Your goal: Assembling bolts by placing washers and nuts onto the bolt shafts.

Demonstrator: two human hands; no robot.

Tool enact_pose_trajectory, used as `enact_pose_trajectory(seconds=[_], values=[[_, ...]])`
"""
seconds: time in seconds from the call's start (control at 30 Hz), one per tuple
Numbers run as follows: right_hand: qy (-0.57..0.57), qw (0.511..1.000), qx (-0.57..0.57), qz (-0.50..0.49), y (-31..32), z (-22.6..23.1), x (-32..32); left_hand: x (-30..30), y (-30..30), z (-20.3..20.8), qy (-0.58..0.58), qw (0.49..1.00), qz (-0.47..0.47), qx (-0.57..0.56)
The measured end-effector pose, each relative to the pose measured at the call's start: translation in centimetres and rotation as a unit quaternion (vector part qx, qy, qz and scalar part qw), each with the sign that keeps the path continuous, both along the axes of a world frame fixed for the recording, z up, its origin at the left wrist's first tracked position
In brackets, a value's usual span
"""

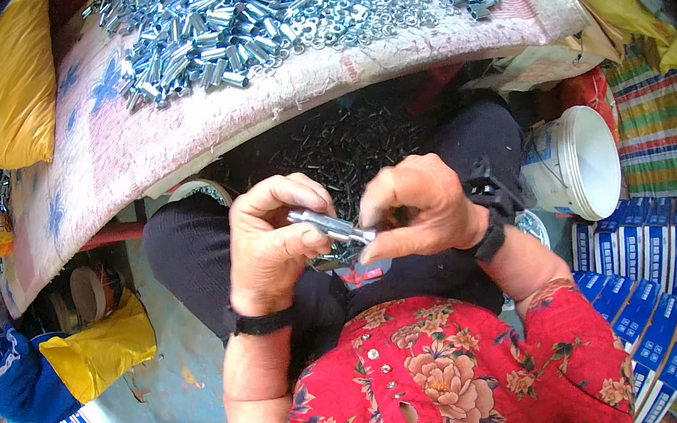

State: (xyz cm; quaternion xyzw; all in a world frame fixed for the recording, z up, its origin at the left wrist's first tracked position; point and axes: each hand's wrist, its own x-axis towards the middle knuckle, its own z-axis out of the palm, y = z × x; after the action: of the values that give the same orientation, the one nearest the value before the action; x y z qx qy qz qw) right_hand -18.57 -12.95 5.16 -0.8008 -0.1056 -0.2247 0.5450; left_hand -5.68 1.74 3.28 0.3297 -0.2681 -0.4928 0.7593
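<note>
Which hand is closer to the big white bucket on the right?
The right hand: it's on the white bucket's side, while the left hand is farther across.

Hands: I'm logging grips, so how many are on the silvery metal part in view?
2: the left hand holds one end of the silvery metal part, the right hand pinches the other. No other hand shows on it.

A white bucket (549, 173) sits near blue-and-white boxes (641, 318).
</note>
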Motion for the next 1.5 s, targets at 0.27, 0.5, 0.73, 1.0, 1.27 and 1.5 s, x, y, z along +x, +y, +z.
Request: enact_pose_trajectory(seconds=[0.27, 0.5, 0.73, 1.0, 1.27, 1.5], values=[[0.096, 0.988, 0.062, -0.106, 1.1, -2.7, 4.3, -0.7, -1.6, -3.0, 0.274, 0.953, 0.108, 0.068], [0.018, 0.887, -0.294, -0.356, -9.4, -3.1, 10.6, 0.5, -1.8, -4.0, 0.241, 0.963, 0.077, 0.088], [0.052, 0.830, -0.435, -0.344, -10.8, -3.8, 13.3, 1.3, -1.4, -4.4, 0.190, 0.972, 0.056, 0.127], [0.036, 0.858, -0.412, -0.305, -10.6, -3.5, 13.5, 1.3, -1.4, -4.5, 0.138, 0.977, 0.060, 0.154], [0.060, 0.969, -0.057, -0.233, -7.5, -1.2, 10.8, 1.3, -2.2, -4.9, -0.057, 0.971, 0.129, 0.192], [0.173, 0.954, 0.219, -0.107, -2.5, -1.2, 5.6, 1.0, -2.8, -5.1, -0.232, 0.941, 0.199, 0.146]])
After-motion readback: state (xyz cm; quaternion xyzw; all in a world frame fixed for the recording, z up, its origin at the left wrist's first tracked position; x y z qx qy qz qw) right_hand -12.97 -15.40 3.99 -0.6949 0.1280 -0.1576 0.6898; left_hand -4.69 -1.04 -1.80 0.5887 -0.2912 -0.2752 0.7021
